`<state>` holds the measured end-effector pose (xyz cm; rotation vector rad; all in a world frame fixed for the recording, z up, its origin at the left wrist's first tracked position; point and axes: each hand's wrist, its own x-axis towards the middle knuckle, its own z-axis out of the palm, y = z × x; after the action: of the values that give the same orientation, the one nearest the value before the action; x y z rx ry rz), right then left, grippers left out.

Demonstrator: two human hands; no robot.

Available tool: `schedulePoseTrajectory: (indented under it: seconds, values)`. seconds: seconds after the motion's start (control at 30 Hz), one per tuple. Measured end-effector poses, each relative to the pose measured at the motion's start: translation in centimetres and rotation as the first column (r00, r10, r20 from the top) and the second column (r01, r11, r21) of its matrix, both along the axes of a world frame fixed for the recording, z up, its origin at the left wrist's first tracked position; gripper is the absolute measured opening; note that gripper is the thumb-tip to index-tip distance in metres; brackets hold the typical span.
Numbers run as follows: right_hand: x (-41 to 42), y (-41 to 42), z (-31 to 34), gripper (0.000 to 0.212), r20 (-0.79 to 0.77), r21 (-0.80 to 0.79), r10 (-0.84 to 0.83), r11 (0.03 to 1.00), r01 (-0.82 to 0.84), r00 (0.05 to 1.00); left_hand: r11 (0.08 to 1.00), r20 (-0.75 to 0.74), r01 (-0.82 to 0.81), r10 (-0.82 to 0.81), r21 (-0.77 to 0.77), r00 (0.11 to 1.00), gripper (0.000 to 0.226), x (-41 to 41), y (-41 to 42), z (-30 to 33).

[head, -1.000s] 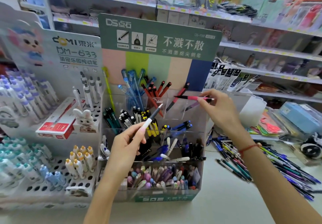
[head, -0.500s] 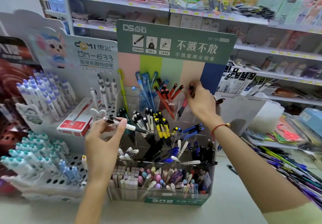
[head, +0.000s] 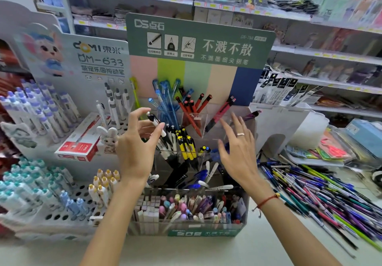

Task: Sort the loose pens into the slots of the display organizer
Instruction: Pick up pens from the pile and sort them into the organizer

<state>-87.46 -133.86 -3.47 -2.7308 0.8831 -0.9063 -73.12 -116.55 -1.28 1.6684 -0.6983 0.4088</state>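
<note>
Now, left of the clear display organizer (head: 187, 214), a white holed pen rack (head: 68, 212) is seen, and a black-and-white pen (head: 156, 124) is pinched by the left hand (head: 136, 152) over the organizer's middle tier. Before its upper slots the right hand (head: 237, 154) is held spread, gripping nothing. Right of the organizer, loose pens (head: 322, 193) are piled on the counter.

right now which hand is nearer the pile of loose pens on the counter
Right. The right hand hovers open before the organizer, just left of the pile of loose pens. The left hand is farther left, across the organizer, at a black and white pen.
</note>
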Motion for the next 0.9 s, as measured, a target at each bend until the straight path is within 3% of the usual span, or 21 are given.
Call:
schedulePoseTrajectory:
  seconds: [0.07, 0.17, 0.3, 0.47, 0.67, 0.77, 0.9]
  values:
    - [-0.7, -0.3, 0.2, 0.057, 0.019, 0.017, 0.016, 1.000, -0.016, 1.000, 1.000, 0.108, -0.025, 0.022, 0.019, 0.994, 0.043, 0.2, -0.2, -0.3]
    - [-1.7, -0.4, 0.3, 0.070, 0.030, 0.023, 0.024, 0.999, -0.025, 0.999, 0.995, 0.202, -0.089, 0.079, 0.043, 0.976, 0.041, 0.2, -0.4, -0.9]
    - [-1.6, -0.9, 0.5, 0.073, -0.064, 0.013, 0.024, 1.000, -0.024, 0.998, 0.941, 0.353, -0.236, 0.140, 0.243, 0.925, 0.034, 0.2, -1.0, -2.5]
    - [-2.0, -2.4, 1.5, 0.048, -0.132, -0.009, 0.053, 0.998, -0.054, 0.990, 0.884, 0.385, -0.253, 0.092, 0.393, 0.919, 0.023, 1.3, -1.7, -3.2]
    - [-2.3, -3.5, 3.1, 0.045, -0.095, 0.021, 0.116, 0.993, -0.115, 0.989, 0.823, 0.415, -0.313, 0.104, 0.474, 0.904, 0.019, 1.7, -2.1, -3.2]
    - [-2.0, -3.5, 3.2, 0.042, -0.050, 0.022, 0.125, 0.992, -0.124, 0.991, 0.811, 0.453, -0.303, 0.053, 0.500, 0.890, 0.028, 1.8, -1.5, -3.5]
    - [-2.7, -3.4, 3.5, 0.039, 0.108, 0.146, 0.160, 0.974, -0.175, 0.981, 0.860, 0.352, -0.169, -0.014, 0.482, 0.936, 0.048, 0.9, -0.7, -3.6]
